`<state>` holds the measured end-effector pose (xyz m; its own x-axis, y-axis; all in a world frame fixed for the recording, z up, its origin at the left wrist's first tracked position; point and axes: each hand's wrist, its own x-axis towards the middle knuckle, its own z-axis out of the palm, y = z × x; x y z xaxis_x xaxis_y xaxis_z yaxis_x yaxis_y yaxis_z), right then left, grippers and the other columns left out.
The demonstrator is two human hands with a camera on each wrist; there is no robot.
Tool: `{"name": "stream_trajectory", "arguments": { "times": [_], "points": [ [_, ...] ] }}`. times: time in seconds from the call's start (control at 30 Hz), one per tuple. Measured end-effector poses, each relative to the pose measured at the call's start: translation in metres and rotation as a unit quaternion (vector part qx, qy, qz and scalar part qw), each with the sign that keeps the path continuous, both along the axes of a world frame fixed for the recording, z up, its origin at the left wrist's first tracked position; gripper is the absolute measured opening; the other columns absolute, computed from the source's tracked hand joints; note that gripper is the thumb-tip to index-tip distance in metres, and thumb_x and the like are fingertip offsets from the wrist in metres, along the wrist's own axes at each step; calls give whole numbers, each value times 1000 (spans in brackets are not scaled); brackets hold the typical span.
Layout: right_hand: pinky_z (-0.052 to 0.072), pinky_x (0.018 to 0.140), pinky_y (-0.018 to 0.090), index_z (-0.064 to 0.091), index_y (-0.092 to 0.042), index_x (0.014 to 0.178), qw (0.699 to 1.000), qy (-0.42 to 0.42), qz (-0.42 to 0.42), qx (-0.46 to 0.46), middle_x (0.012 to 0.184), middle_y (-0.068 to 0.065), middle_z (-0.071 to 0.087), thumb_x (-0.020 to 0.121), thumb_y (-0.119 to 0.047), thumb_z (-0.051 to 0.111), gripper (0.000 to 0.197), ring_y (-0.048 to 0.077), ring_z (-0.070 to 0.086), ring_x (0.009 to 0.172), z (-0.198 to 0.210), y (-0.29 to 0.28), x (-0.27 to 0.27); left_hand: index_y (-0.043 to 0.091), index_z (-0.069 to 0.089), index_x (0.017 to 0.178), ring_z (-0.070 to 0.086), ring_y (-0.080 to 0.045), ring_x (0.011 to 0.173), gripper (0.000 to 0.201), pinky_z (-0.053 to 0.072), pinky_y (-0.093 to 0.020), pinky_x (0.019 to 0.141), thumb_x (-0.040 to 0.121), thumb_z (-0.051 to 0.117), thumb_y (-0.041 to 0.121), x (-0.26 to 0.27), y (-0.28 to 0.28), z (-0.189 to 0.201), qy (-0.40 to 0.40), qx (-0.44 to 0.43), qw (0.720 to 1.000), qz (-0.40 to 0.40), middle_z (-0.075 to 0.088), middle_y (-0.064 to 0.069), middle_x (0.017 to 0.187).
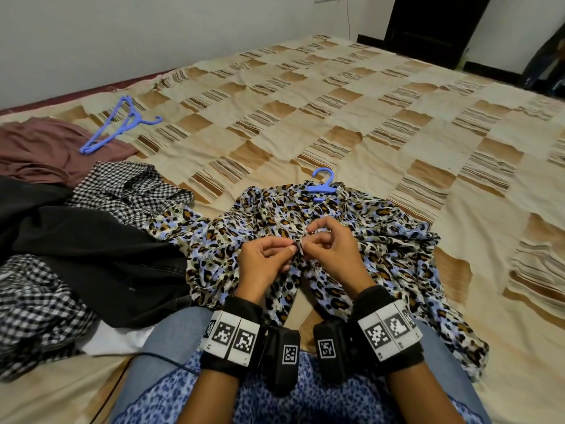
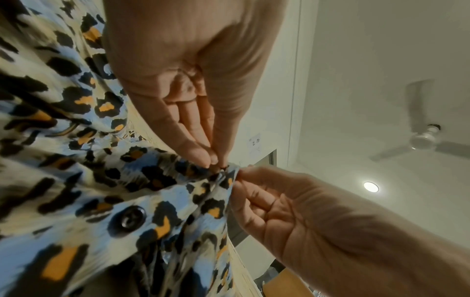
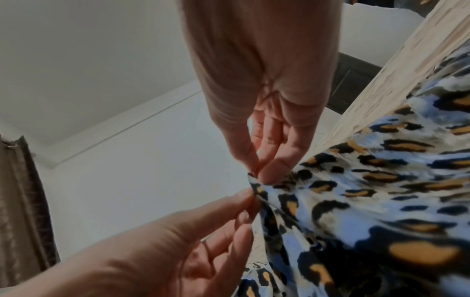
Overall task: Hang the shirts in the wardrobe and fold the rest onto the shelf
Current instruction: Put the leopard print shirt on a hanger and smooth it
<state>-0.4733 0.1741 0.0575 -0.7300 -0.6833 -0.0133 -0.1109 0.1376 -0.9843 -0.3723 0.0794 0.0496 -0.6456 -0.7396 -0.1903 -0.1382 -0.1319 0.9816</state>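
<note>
Two hands meet at the front opening of the leopard-print shirt (image 1: 360,258), which lies spread on the bed (image 1: 336,117) right in front of us, its collar away from us. A blue hanger (image 1: 321,182) sits in the shirt's neck, with only its hook and shoulders showing above the collar.

Our left hand (image 1: 265,255) pinches one edge of the shirt front between thumb and forefinger, the other fingers curled loosely under. Our right hand (image 1: 331,244) pinches the facing edge at the same spot, so the fingertips of both hands nearly touch. In the left wrist view the left hand (image 2: 193,84) and right hand (image 2: 300,217) close on a small bunched fold of the cloth, and a dark button (image 2: 132,218) shows lower on the placket. Whether a button is held between the fingertips we cannot tell. The right wrist view shows the same pinch, right hand (image 3: 259,96) above and left hand (image 3: 178,251) below.

To our left lies a heap of clothes: a black-and-white checked shirt (image 1: 128,188), a black garment (image 1: 101,258) and a brownish-mauve garment (image 1: 42,148). More blue hangers (image 1: 117,127) rest partly on the mauve cloth, well apart from the leopard shirt.
</note>
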Motion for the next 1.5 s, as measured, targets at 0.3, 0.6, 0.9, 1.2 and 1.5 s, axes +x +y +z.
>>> {"name": "stream_trajectory", "arguments": {
  "times": [0.3, 0.6, 0.9, 1.2, 1.5],
  "points": [
    [46, 55, 12, 52, -13, 90, 987, 154, 24, 44, 68, 3, 62, 75, 2, 72, 30, 1, 54, 54, -1, -3, 7, 9, 71, 84, 63, -7, 55, 5, 56, -19, 57, 84, 66, 8, -4, 4, 0, -4, -8, 1000, -29, 69, -5, 67],
    [49, 56, 13, 52, -15, 95, 990, 124, 36, 49, 75, 2, 60, 74, 4, 72, 36, 10, 54, 58, 3, -3, 7, 3, 67, 102, 62, -5, 53, 18, 54, -17, 55, 85, 66, 11, -6, 0, -10, -1, -20, 999, 35, 69, -10, 73],
    [53, 61, 16, 52, -13, 95, 996, 69, 32, 37, 71, 3, 69, 79, -1, 70, 27, 5, 62, 58, 9, 1, 4, 19, 56, 114, 67, -13, 61, 35, 56, -28, 68, 82, 70, 12, -3, 1, -9, -4, -131, 990, 55, 70, -1, 67],
    [56, 69, 31, 54, -6, 98, 998, -51, -1, 22, 78, 14, 70, 79, 1, 71, 27, 17, 65, 67, 13, 3, -3, 22, 45, 116, 68, -19, 76, 41, 55, -41, 80, 84, 67, 11, -5, 1, -9, 47, -126, 991, 2, 71, -8, 79],
    [55, 76, 41, 55, -10, 90, 996, -80, -18, 42, 67, 6, 65, 80, 4, 68, 22, 22, 64, 68, 12, 4, -6, 20, 44, 125, 61, -8, 77, 50, 44, -9, 73, 84, 61, -4, -7, 2, -13, -2, -184, 981, -56, 64, 4, 79]
  ]
}}
